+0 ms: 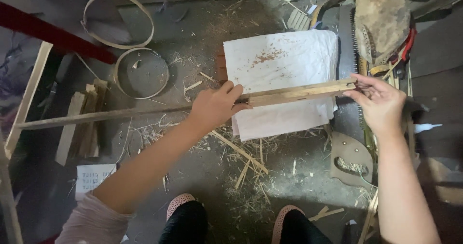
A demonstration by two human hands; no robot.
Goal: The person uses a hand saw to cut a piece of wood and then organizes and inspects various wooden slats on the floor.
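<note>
A long thin bamboo strip (294, 92) runs nearly level across the view, from far left to a split, lighter end at the right. My left hand (215, 105) is closed around its middle. My right hand (379, 103) pinches the strip's right tip between thumb and fingers. Under the strip lies a white cloth (284, 60) with brown specks, spread on the concrete floor (202, 167).
Two bamboo hoops (118, 19) (141, 73) lie at the upper left. Short wood slats (87, 123) sit at left. A saw blade (359, 55) and worn cloth pile (381, 19) are at upper right. My two feet (179, 203) are at the bottom among shavings.
</note>
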